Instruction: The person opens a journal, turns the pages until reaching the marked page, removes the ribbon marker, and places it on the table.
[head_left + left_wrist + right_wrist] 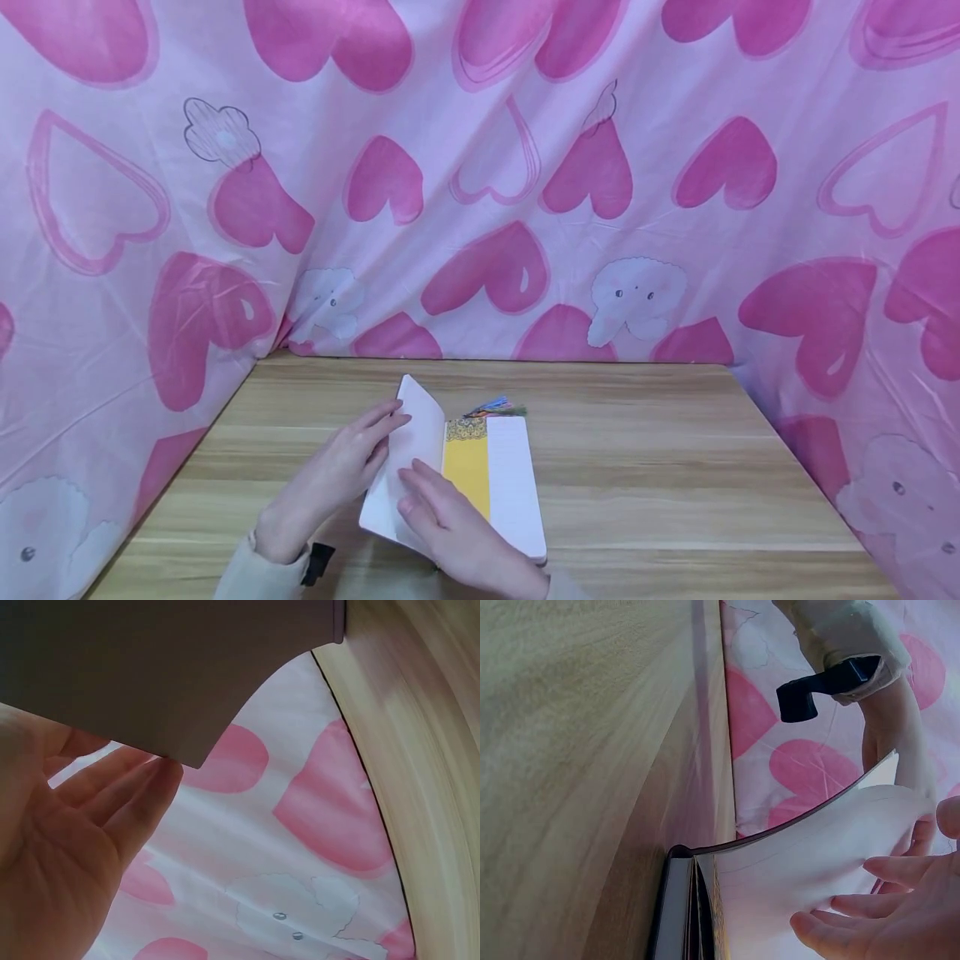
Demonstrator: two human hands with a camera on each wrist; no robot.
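Note:
An open notebook [517,492] with a dark cover and lined white pages lies on the table. Its left side [420,433] is raised at a slant. Along that side's outer edge rest the fairly straight fingers of my left hand [341,462]; in the left wrist view they touch the dark outside cover [150,667] near a corner, and the thumb is hidden. My right hand [457,525] reaches across the near part of the book, outstretched fingers touching the raised white page [795,877]. A yellow bookmark [467,475] with a patterned top and coloured tassel [497,407] lies along the inner right page.
The wood-grain table [675,467] extends around the notebook. Behind it and at both sides hangs a pink curtain [480,233] with hearts. A black strap piece [318,564] sits at the left sleeve [262,575].

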